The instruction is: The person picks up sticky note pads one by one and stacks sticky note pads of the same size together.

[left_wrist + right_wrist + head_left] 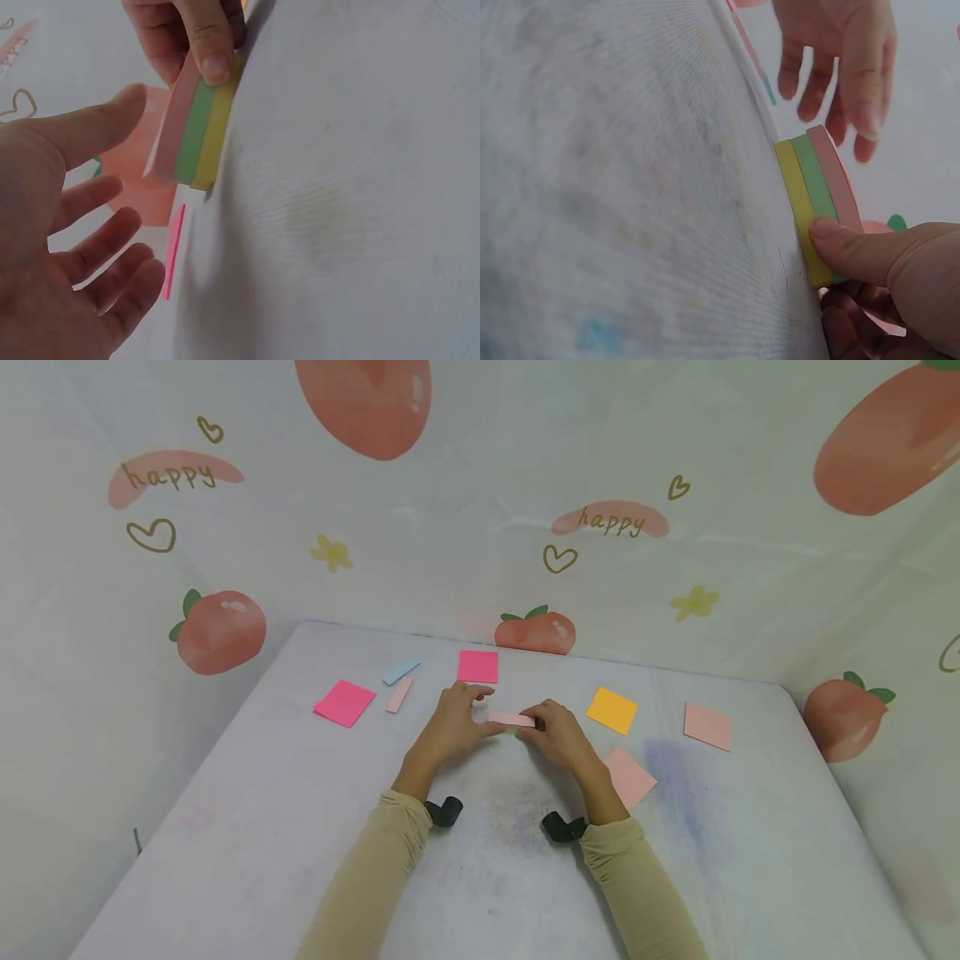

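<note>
While the right hand (558, 735) pinches the stack (512, 720) by its right end, thumb on the near edge and fingers behind, the left hand (452, 727) is relaxed and spread at the other end, gripping nothing; both wrist views show a gap between it and the paper. The stack is out in front of the person, between the two hands, low over the middle of the table (487, 902); whether it touches the surface I cannot tell. Its long axis runs sideways, roughly parallel to the table's back edge, with the free end pointing at the left hand. Its layers lie flat one on another: pink uppermost, green between, yellow nearest the table.

The table is white, with greyish smudges near the middle and a bluish stain to the right. On its left lie a magenta note (344, 703), a blue strip (402, 672) and a pale strip (399, 695); another magenta note lies beyond the left hand. To the right are an orange note (611, 711) and two pale pink notes (707, 727), one partly behind the right forearm. A white backdrop (450, 527) rises behind, printed with red fruit, gold hearts, yellow flowers and "happy".
</note>
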Demonstrator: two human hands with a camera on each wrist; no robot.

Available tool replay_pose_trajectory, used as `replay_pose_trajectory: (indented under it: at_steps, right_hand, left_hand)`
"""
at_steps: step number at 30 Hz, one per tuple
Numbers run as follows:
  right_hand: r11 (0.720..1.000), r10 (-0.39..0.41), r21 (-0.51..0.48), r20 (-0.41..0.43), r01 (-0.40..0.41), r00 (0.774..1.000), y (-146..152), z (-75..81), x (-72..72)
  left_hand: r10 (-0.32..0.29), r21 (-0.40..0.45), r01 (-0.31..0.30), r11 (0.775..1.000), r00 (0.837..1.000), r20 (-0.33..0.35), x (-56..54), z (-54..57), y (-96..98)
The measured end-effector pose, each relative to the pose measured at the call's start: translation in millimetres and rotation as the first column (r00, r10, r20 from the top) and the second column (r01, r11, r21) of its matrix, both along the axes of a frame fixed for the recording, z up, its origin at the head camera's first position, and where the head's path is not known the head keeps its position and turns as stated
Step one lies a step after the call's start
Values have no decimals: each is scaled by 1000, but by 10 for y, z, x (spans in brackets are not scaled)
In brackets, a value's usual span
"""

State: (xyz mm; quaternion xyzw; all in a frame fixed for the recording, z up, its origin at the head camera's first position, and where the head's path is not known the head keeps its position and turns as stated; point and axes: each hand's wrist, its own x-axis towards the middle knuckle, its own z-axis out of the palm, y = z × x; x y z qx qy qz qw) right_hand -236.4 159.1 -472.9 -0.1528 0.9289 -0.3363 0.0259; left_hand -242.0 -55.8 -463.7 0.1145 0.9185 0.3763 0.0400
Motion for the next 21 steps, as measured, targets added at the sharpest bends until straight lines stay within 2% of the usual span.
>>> replay_pose_trajectory:
  at_steps: [3, 6, 11, 17, 21]
  right_hand:
    - [1000, 7, -2, -6, -7, 1000, 6, -2, -3]
    - [1000, 17, 3, -18, -17, 1000, 11, 2, -1]
    - [1000, 8, 3, -11, -8, 1000, 8, -1, 2]
    - [1000, -1, 2, -8, 1, 1000, 2, -6, 8]
    - [1000, -3, -1, -5, 3, 1000, -2, -8, 6]
  left_hand:
    - [16, -46, -18, 999, 999, -43, 11, 59, -5]
    - [7, -115, -21, 993, 993, -118, 17, 112, -9]
    - [-11, -232, -39, 972, 977, -211, 21, 188, -9]
    - [-44, -361, -66, 930, 957, -288, -63, 178, -8]
    - [-65, -410, -75, 909, 946, -317, -142, 156, -46]
